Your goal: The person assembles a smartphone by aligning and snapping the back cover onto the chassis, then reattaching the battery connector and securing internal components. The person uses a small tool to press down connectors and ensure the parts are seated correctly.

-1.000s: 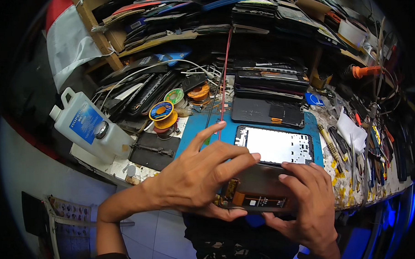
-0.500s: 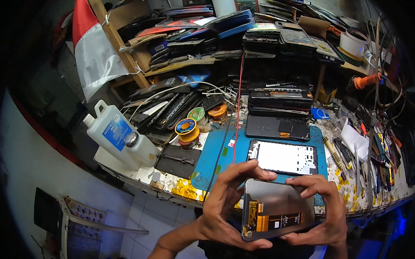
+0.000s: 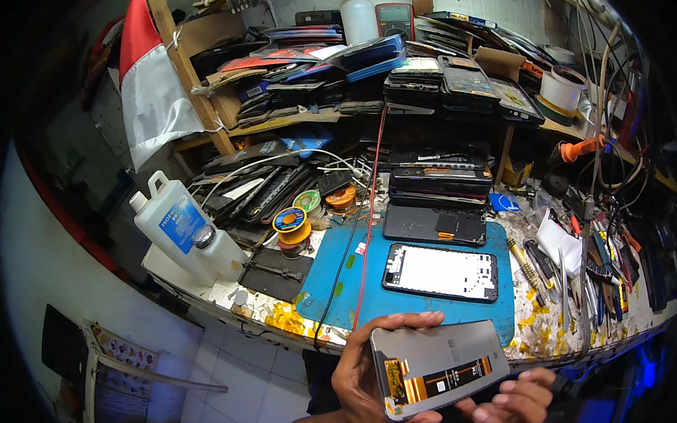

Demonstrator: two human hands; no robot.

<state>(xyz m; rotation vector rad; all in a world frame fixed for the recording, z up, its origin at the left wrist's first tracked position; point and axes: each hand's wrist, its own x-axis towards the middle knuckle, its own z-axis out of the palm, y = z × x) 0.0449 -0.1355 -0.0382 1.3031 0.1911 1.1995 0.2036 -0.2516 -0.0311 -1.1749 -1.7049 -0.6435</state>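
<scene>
Gripping phone screen panel (image 3: 441,364): left hand (image 3: 367,378) wrapped round, right hand (image 3: 509,399) beneath.

Both hands (image 3: 442,390) have lifted the screen panel (image 3: 441,364) off the blue mat (image 3: 371,285) toward the person.

We are looking through a single head-worn fisheye view, facing down and forward over the workbench (image 3: 207,291). We are sitting close: the hands are coming in at the lower edge, the blue mat (image 3: 431,298) is lying just beyond them, and the shelves (image 3: 313,119) are filling the upper half. Straight edges are bending toward the rim. No second view is sharing the scene.
</scene>
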